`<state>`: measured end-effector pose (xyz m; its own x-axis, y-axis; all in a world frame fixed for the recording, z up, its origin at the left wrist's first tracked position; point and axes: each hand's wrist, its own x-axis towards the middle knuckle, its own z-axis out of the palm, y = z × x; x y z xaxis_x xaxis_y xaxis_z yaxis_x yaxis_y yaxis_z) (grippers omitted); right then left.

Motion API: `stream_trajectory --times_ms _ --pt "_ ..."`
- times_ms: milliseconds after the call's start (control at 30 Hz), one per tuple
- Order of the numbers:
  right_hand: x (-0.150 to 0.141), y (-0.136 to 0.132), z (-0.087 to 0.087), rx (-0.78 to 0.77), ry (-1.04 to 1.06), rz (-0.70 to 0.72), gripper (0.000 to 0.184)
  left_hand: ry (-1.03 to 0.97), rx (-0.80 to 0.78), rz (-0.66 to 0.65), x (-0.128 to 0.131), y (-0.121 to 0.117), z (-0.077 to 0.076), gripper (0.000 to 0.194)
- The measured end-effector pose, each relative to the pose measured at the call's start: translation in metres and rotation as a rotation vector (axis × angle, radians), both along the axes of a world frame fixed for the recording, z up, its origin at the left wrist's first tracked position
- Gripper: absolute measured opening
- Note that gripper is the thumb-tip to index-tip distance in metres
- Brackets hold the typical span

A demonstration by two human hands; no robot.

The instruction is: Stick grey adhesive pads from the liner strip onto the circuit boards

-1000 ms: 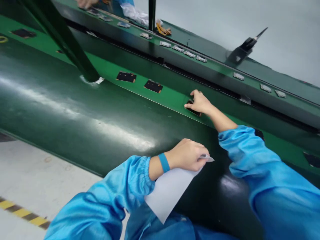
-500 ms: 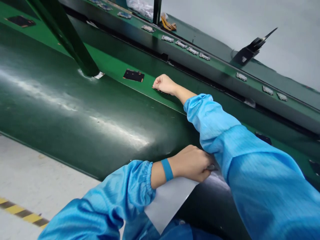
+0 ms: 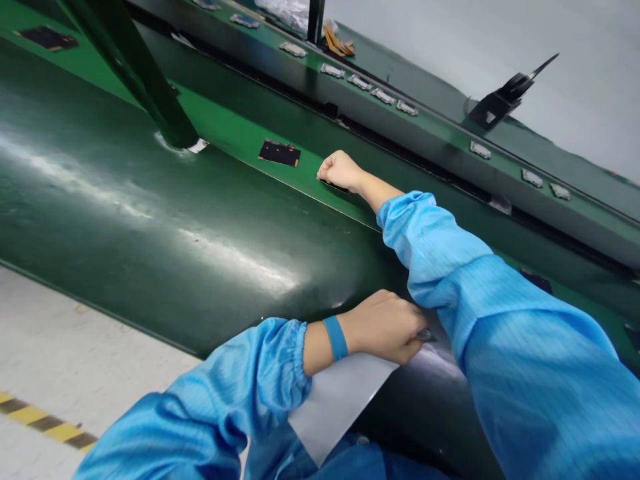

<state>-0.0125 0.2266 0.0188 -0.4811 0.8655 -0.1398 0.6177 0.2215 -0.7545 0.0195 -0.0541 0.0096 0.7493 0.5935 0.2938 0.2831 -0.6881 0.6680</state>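
Note:
My right hand [image 3: 341, 171] reaches out over the green conveyor belt [image 3: 225, 133], its fingers curled down on a flat black part [image 3: 336, 185] that shows only as a dark edge under the hand. Another flat black part [image 3: 279, 153] lies on the belt just to the left of it. My left hand [image 3: 385, 327] rests on the dark green bench top [image 3: 150, 220] near me, fingers closed on the corner of a grey sheet [image 3: 335, 400] that hangs toward my lap. Both arms wear blue sleeves, and a blue band circles the left wrist.
A dark green post [image 3: 135, 73] stands on the bench at the left. A farther green rail [image 3: 435, 140] carries several small silvery parts [image 3: 360, 82]. A black bracket [image 3: 500, 100] sticks up at the right. Pale floor with a yellow-black stripe [image 3: 40, 423] lies at the lower left.
My right hand left a black part farther right on the belt, moved left and came down on another one; since half a second ago it has barely moved. The left hand keeps the sheet.

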Motion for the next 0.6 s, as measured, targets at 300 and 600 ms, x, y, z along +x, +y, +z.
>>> stream_trajectory --times_ms 300,600 --pt "0.017 -0.007 -0.002 0.013 -0.012 -0.057 0.017 0.024 0.019 -0.009 -0.002 0.001 0.003 0.017" --pt "0.026 -0.020 -0.005 0.220 -0.253 -0.067 0.010 0.026 -0.054 0.010 0.000 0.001 0.006 0.015"
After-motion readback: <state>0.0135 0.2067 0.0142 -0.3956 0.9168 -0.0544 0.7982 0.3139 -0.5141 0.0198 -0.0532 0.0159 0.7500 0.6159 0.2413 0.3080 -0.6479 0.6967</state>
